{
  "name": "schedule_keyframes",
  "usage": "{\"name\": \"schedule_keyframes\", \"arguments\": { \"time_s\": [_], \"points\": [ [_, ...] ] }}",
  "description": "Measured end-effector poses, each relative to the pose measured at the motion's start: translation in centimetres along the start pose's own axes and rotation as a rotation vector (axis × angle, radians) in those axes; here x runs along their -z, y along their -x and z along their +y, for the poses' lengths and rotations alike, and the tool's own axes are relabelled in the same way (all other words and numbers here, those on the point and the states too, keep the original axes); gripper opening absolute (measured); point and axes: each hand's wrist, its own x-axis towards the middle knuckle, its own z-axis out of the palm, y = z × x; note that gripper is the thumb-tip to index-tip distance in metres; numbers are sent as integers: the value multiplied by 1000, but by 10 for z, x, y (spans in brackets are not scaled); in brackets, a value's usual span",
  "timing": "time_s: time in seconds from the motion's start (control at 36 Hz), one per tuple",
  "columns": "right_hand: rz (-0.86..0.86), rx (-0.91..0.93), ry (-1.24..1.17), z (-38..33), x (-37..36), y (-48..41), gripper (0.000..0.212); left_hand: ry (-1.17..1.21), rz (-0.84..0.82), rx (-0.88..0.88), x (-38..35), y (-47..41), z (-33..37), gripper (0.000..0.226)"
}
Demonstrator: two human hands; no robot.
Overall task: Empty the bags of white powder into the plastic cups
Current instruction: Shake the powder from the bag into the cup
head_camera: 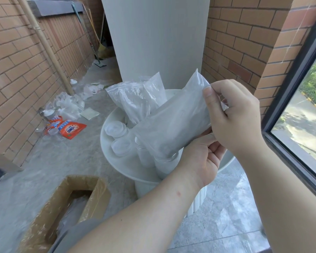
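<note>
The right hand (pixel 233 115) has its grip pinched on the upper edge of the bag (pixel 173 123) of white powder, thumb in front and fingers behind, with a crumpled tab of film caught between them; the left hand (pixel 201 161) comes up from below, its grip clasped on the bag's near lower edge, thumb on the film and fingers curled beneath; from both grips the bag runs off toward 9 o'clock, its long axis slanting from 1 o'clock down to 7 o'clock; the low end hangs just over two open cups (pixel 164 165) on the round white surface (pixel 106 143), though whether film touches rim I cannot tell; at 9 o'clock from these sit two lidded cups (pixel 117 128); at 12 o'clock behind the held bag stand the spare bags (pixel 135 101), leaning together; which end is the mouth, and whether its seal is parted, I cannot tell; if it is the pinched end, then by my judgement the right hand is the nearer to open it, and that end rides high and away from the cups, so the axis would need tipping until the mouth comes down toward 7 o'clock.
</note>
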Motion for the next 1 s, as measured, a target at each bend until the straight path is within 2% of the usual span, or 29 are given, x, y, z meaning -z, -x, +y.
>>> {"name": "schedule_keyframes", "arguments": {
  "time_s": [0.47, 0.69, 0.86, 1.0],
  "points": [
    [0, 50, 25, 2, -3, 0, 25, -28, 42, 0, -4, 4, 1, 38],
    [-41, 23, 36, 2, -5, 5, 24, -130, 55, -35, -7, 7, 1, 59],
    [-73, 22, 40, 4, -2, 4, 23, -88, 34, -32, -3, 1, 1, 52],
    [-84, 21, 29, 10, 2, 3, 24, -51, 32, -19, 1, -2, 0, 35]
  ]
}}
